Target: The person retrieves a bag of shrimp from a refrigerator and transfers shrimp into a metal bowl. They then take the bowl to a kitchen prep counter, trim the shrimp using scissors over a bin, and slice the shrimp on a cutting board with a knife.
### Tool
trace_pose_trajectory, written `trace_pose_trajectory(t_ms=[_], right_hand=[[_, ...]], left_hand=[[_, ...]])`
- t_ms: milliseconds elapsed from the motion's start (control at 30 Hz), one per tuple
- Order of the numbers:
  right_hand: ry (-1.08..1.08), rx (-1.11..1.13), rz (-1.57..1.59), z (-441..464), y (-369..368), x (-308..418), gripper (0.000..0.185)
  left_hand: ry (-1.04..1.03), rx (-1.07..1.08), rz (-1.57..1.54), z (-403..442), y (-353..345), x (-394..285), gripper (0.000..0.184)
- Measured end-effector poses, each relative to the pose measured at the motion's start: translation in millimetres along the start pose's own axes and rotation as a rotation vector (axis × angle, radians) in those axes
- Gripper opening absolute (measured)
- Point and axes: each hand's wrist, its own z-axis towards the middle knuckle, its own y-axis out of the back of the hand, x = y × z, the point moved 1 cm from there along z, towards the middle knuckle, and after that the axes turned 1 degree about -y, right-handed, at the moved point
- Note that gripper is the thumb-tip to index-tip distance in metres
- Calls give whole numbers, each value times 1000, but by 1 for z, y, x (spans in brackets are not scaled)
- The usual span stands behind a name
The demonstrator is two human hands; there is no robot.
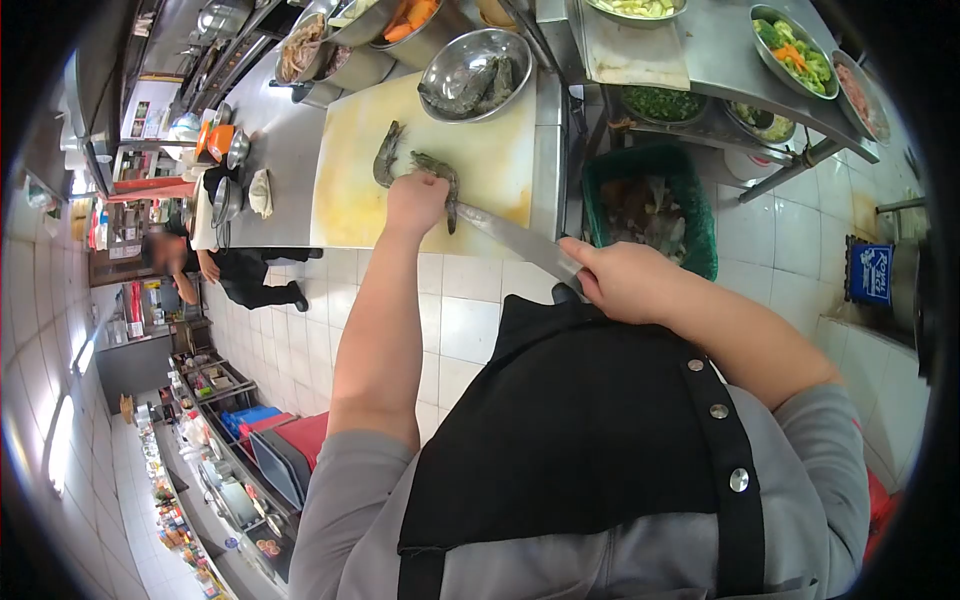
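On a white cutting board point(345, 200) with yellow stains, my left hand point(417, 203) is closed on a grey shrimp point(436, 168), pressing it to the board. My right hand point(612, 280) is wrapped round the handle of a large knife point(515, 238). The blade points left, its tip beside the held shrimp near my left fingers. Another shrimp point(387, 157) lies on the board to the left. At the board's far edge a metal bowl point(440, 68) holds several more shrimps.
Below the steel counter at right is a green bin point(708, 212) with scraps. Bowls of vegetables point(792, 58) stand on that counter. Metal containers point(375, 72) line the back left. A cloth point(261, 193) lies left of the board. A person in black point(245, 272) stands further left.
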Motion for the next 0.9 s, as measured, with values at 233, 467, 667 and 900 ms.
trace_pose_trajectory(t_ms=[233, 467, 667, 900], right_hand=[[-21, 82, -62, 0, 9, 12, 44], [27, 72, -70, 1, 3, 5, 46], [42, 56, 8, -9, 17, 4, 47], [-37, -26, 266, -62, 56, -14, 47]], left_hand=[[10, 142, 113, 1, 11, -16, 38], [346, 337, -472, 1, 27, -8, 23], [316, 361, -581, -2, 24, 3, 19], [148, 283, -721, -14, 50, 19, 25]])
